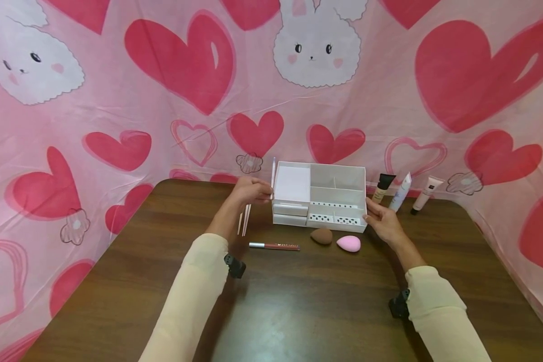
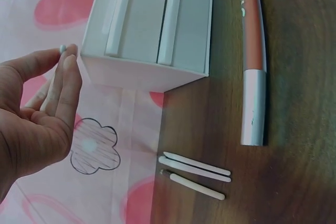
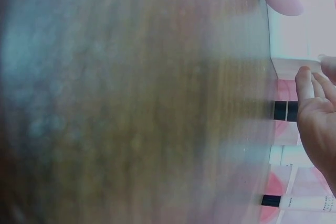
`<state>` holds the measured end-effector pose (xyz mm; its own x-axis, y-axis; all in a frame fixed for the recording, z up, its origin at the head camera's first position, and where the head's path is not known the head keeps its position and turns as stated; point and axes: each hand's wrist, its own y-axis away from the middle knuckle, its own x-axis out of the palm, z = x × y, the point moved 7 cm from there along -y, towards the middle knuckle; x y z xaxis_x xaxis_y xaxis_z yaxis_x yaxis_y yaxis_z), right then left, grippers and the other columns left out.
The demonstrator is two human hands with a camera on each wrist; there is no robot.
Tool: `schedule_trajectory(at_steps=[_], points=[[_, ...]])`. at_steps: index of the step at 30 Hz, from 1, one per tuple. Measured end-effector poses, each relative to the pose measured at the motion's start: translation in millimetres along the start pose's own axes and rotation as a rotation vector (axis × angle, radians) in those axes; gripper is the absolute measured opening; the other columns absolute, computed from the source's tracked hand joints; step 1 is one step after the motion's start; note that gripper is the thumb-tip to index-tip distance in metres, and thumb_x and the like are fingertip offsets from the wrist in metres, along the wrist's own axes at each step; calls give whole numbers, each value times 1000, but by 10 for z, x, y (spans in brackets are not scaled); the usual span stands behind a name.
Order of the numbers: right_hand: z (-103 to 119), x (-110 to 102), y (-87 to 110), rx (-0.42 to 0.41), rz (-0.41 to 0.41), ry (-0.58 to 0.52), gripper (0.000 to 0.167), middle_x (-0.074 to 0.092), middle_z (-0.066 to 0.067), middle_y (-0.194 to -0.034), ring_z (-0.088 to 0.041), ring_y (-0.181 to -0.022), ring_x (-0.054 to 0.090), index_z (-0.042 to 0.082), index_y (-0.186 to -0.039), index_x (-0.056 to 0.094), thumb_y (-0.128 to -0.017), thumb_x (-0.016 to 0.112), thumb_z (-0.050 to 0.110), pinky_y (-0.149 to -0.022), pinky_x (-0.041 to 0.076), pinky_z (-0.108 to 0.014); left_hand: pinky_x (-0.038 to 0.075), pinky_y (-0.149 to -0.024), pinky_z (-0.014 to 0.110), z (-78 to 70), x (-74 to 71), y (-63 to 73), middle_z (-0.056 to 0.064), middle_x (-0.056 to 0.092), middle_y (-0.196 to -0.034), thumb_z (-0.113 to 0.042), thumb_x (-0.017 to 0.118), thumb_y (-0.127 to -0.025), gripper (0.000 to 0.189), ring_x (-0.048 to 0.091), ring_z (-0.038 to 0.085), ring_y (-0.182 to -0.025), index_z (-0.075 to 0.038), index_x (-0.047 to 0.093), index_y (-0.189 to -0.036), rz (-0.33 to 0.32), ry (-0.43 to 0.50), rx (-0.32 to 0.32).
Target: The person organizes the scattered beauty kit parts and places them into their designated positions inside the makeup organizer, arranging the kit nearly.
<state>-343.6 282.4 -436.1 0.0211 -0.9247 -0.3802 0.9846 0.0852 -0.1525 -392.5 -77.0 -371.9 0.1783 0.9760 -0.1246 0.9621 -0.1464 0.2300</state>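
Note:
Between thumb and fingertips, my left hand (image 1: 252, 191) pinches a thin white stick (image 1: 273, 173), held upright at the left side of a white desk organizer (image 1: 292, 185). In the left wrist view only the small pale end of the stick shows above the fingertips. The organizer has two small drawers at its lower left and several compartments on the right. My right hand (image 1: 384, 221) touches the organizer's right side wall near the front corner, with its fingers mostly straight. A brown makeup sponge (image 1: 322, 236) and a pink makeup sponge (image 1: 349, 244) lie before the organizer.
Three slim sticks (image 2: 197, 169) lie on the table left of the organizer, one dark-tipped. A reddish-brown tube (image 1: 276, 246) with a silver end lies in front. Black-capped tan (image 1: 382, 188), white (image 1: 400, 193) and pale pink (image 1: 427, 195) tubes stand on the right. A heart-print cloth hangs behind.

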Motion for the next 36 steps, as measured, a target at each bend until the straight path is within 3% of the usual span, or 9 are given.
schedule_trajectory(at_steps=[3, 8, 11, 16, 22, 29, 36], points=[[-5, 0, 0, -6, -5, 2, 57, 31, -36, -156, -43, -142, 36, -15, -151, 29, -99, 51, -9, -89, 44, 3, 65, -78, 29, -26, 22, -4, 1, 69, -73, -1, 67, -92, 34, 68, 9, -67, 12, 65, -122, 9, -2, -6], [-14, -2, -2, -12, -12, 16, 57, 33, -38, -154, -38, -141, 40, -15, -151, 29, -99, 52, -9, -87, 43, 4, 64, -83, 32, -97, 60, 7, 6, 71, -79, -1, 66, -91, 34, 69, 11, -71, 13, 66, -123, 7, -11, -3], [-15, 6, -2, -7, -5, 13, 57, 32, -37, -155, -41, -141, 39, -15, -151, 29, -99, 51, -9, -88, 43, 3, 65, -77, 29, -134, 99, 16, 8, 70, -80, 0, 66, -91, 34, 69, 13, -72, 14, 66, -123, 4, -6, -3], [-22, 7, -4, 1, 3, 16, 58, 31, -35, -157, -50, -142, 34, -13, -152, 28, -99, 51, -10, -88, 42, 4, 60, -60, 19, -180, 192, -10, 3, 67, -70, 4, 65, -89, 32, 66, 9, -62, 17, 65, -118, 21, 20, 18], [-20, -5, -7, -2, -3, 28, 57, 32, -35, -156, -51, -142, 35, -14, -152, 29, -100, 52, -7, -88, 44, 3, 59, -59, 19, -204, 295, -67, 0, 65, -63, 4, 63, -90, 23, 65, 7, -57, 15, 67, -110, 45, 2, 23], [-9, -4, -1, -6, 1, 28, 58, 31, -35, -157, -51, -142, 35, -14, -152, 28, -99, 52, -9, -88, 42, 4, 57, -55, 18, -212, 389, -106, 1, 64, -60, 3, 64, -89, 26, 63, 6, -51, 16, 68, -112, 52, -42, -5], [3, -11, 1, -11, -3, 46, 59, 34, -36, -155, -51, -141, 38, -13, -152, 29, -98, 53, -9, -88, 42, 4, 56, -53, 17, -222, 480, -130, 0, 63, -59, 4, 63, -90, 6, 61, 7, -52, 6, 68, -89, 67, -22, -33]])
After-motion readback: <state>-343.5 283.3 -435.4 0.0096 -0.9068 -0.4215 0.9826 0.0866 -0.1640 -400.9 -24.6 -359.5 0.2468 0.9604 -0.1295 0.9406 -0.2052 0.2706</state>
